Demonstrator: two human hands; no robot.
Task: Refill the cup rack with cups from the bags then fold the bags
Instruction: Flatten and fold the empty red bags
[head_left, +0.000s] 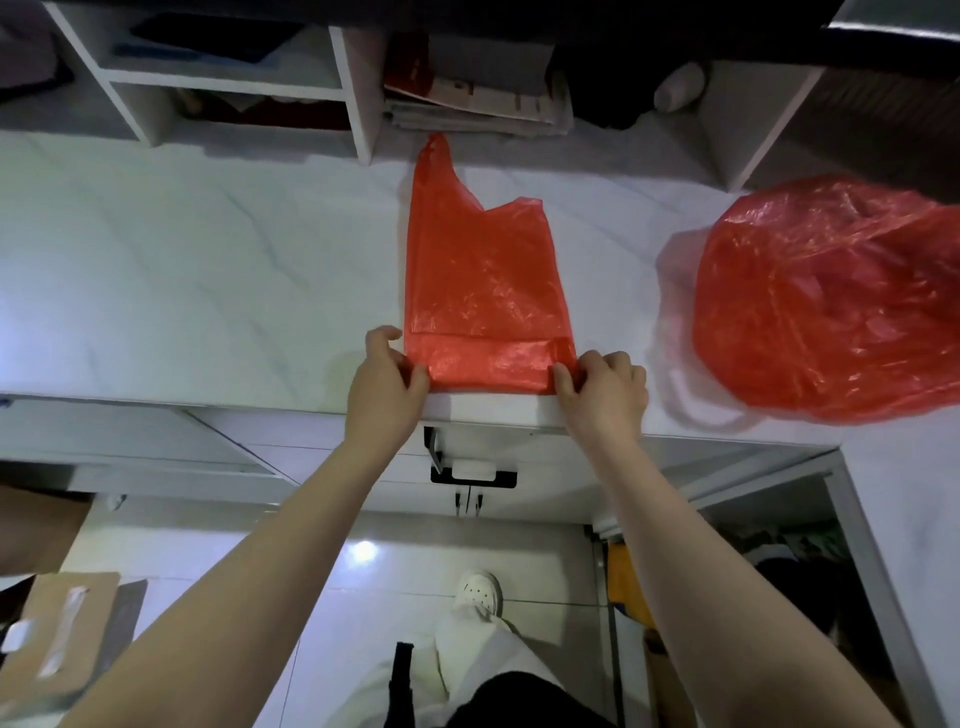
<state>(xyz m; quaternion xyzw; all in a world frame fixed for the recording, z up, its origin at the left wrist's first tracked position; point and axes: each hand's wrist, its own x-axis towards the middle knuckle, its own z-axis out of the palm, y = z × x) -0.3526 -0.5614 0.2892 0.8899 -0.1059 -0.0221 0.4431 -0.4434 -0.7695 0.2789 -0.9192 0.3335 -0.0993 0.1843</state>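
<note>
Red bag (483, 280) lies flat on bench (208, 260). Left hand (387, 376) and right hand (602, 387) pinch its 6 o'clock fold; roll evenly toward 12 o'clock.

The puffy red bag (831, 296) at the right is cut off by the frame's edge; what is inside cannot be seen. The near corners of the flat red bag (483, 280) are covered by the left hand (387, 379) and the right hand (605, 395). Things in the shelves (353, 93) at the top are blurred.

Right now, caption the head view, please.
Left hand and right hand pinch the flat red bag at its folded edge.
</note>
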